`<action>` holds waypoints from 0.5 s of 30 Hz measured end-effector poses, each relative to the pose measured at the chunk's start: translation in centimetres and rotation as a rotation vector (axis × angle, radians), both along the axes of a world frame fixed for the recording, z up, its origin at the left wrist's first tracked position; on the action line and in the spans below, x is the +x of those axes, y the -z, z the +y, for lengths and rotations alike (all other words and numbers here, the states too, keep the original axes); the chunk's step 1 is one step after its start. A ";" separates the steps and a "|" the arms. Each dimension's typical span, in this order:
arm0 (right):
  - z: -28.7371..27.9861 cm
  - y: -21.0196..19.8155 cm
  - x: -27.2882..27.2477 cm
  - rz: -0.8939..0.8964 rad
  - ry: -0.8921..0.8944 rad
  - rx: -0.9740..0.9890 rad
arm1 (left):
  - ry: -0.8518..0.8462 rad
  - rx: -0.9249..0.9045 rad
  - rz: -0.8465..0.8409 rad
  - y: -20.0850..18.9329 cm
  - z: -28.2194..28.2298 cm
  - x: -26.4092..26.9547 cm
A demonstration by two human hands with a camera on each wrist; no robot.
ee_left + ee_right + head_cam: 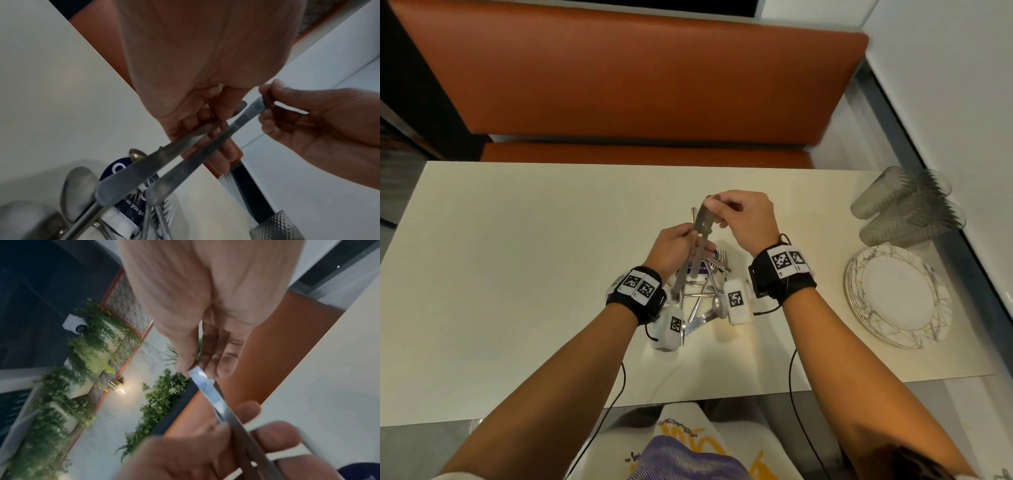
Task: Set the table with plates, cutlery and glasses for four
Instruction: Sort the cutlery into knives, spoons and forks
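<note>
Beyond the grip stands an orange padded seat (619,78), and under it spreads the pale cream bench (517,257), with a white wall (945,85) to its right. Right of the grip sit a stack of marbled plates (899,296) and, farther off, clear ribbed glasses (909,205) lying on their sides. The left hand (671,251) is closed round upright knives (690,260) while the right hand (746,217) pinches one knife (236,125) by its tip, above the cutlery pile (709,294).
</note>
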State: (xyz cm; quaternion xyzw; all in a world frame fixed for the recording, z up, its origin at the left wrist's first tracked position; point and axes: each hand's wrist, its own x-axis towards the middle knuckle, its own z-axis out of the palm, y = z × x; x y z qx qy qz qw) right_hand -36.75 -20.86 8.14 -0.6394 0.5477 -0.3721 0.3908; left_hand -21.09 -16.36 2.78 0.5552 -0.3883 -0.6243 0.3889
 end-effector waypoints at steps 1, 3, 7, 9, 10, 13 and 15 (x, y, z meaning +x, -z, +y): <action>-0.2 0.3 0.1 -0.017 0.035 -0.004 | 0.014 0.001 0.030 -0.3 0.1 -0.2; -0.4 0.7 0.2 -0.032 0.099 -0.005 | 0.030 0.013 0.089 -0.7 0.2 -0.6; -0.7 1.4 0.2 -0.047 0.202 0.010 | 0.046 0.034 0.124 -0.7 0.3 -0.7; -0.8 1.7 0.2 -0.033 0.205 0.023 | 0.041 0.040 0.156 -0.5 0.3 -0.8; -0.8 1.8 0.2 -0.041 0.200 0.033 | 0.036 0.041 0.174 -0.3 0.3 -0.8; -0.9 2.2 0.3 -0.090 0.201 0.075 | 0.026 0.048 0.212 -0.1 0.2 -0.8; -1.0 2.4 0.3 -0.119 0.198 0.113 | 0.023 0.049 0.228 0.1 0.3 -0.8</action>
